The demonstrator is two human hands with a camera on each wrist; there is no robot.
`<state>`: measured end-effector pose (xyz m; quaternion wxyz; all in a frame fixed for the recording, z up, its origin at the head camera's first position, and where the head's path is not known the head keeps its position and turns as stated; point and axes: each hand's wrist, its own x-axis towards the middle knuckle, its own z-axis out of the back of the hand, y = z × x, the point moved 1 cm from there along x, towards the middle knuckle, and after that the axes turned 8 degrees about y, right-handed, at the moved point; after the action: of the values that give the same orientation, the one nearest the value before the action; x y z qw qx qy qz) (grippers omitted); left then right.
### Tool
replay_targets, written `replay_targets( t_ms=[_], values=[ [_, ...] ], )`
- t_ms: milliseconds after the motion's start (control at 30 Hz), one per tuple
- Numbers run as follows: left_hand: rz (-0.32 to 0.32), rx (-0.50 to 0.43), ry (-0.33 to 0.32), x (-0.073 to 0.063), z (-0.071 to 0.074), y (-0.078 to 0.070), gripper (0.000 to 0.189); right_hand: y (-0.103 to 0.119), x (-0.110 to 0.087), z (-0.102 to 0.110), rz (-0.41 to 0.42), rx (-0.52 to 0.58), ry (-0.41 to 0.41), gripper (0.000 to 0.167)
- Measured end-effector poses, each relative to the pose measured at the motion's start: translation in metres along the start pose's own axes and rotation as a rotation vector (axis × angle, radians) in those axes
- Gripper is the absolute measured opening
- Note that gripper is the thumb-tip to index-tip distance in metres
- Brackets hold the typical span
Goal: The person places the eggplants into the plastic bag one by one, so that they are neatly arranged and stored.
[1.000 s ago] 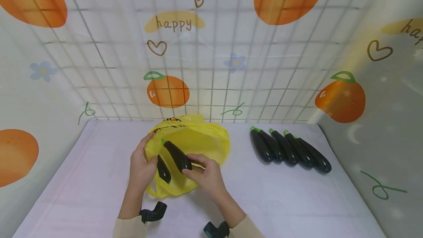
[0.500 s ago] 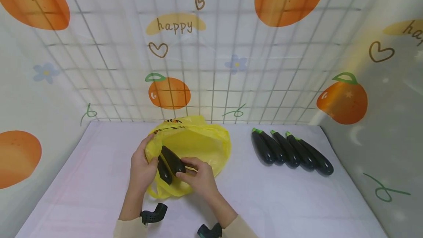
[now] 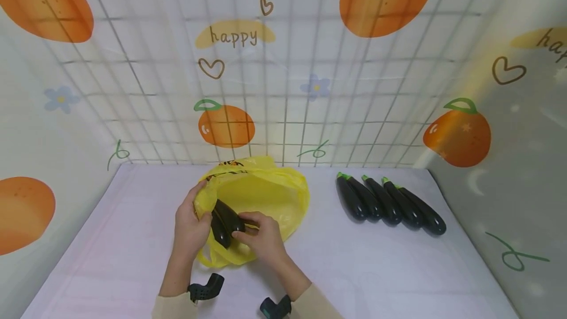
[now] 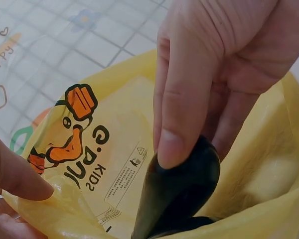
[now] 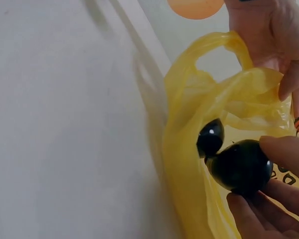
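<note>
A yellow plastic bag (image 3: 266, 196) lies with its mouth spread open near the middle of the table. My left hand (image 3: 189, 223) pinches the bag's left edge between thumb and fingers. With my right hand (image 3: 261, 235) I grip the thick end of a dark, glossy eggplant (image 3: 229, 216), its stem end hidden inside the bag. Right beside it in the bag is a second eggplant (image 3: 219, 233), partly covered by the yellow film. In the right wrist view the held eggplant (image 5: 241, 167) shows its rounded end between my thumb and fingers.
Several more eggplants (image 3: 385, 201) lie side by side in a slanted row at the table's right, green stems toward the back. A printed curtain (image 3: 283, 87) over a wire grid stands behind the white table (image 3: 376, 270). Each wrist carries a small black camera mount (image 3: 207, 287).
My right hand has moved left and down with its eggplant, whose stem end has gone out of sight in the bag, beside the other one. The left hand stays at the bag's edge.
</note>
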<state>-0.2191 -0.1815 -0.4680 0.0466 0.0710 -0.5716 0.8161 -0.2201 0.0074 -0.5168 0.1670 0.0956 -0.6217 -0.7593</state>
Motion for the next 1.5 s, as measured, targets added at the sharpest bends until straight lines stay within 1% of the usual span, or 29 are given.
replay_targets(
  t_ms=[367,467,600,733,900,1000,1100,1200,1267,1500],
  values=[
    [0.011,-0.008,-0.001,-0.001,0.0,-0.001,0.076,-0.008,0.005,-0.006,-0.062,-0.062,0.002,0.046],
    [0.008,-0.009,-0.001,-0.001,0.0,-0.001,0.076,-0.01,0.006,-0.006,-0.054,-0.075,-0.002,0.047],
    [0.011,-0.01,-0.002,-0.001,0.0,-0.001,0.077,-0.012,0.007,-0.007,-0.049,-0.125,-0.002,0.047],
    [0.008,-0.014,-0.006,-0.001,0.0,-0.001,0.078,-0.012,0.006,-0.007,-0.04,-0.173,0.012,0.046],
    [0.002,-0.017,-0.006,-0.002,0.0,-0.002,0.077,-0.01,0.006,-0.005,-0.032,-0.196,0.026,0.045],
    [0.002,-0.01,-0.008,-0.001,0.0,-0.002,0.077,-0.008,0.005,-0.005,-0.027,-0.219,0.013,0.046],
    [0.005,0.001,-0.01,-0.001,0.0,-0.002,0.077,-0.006,0.003,-0.004,-0.04,-0.242,-0.015,0.047],
    [0.007,0.006,-0.008,-0.001,-0.001,-0.002,0.076,-0.001,0.001,-0.001,-0.045,-0.238,-0.045,0.047],
    [0.008,0.014,-0.006,-0.001,0.0,-0.002,0.076,0.003,-0.001,0.002,-0.033,-0.225,-0.06,0.047],
    [-0.003,0.017,-0.011,-0.001,0.0,-0.001,0.077,0.022,-0.008,0.017,0.055,-0.176,-0.092,0.048]
  ],
)
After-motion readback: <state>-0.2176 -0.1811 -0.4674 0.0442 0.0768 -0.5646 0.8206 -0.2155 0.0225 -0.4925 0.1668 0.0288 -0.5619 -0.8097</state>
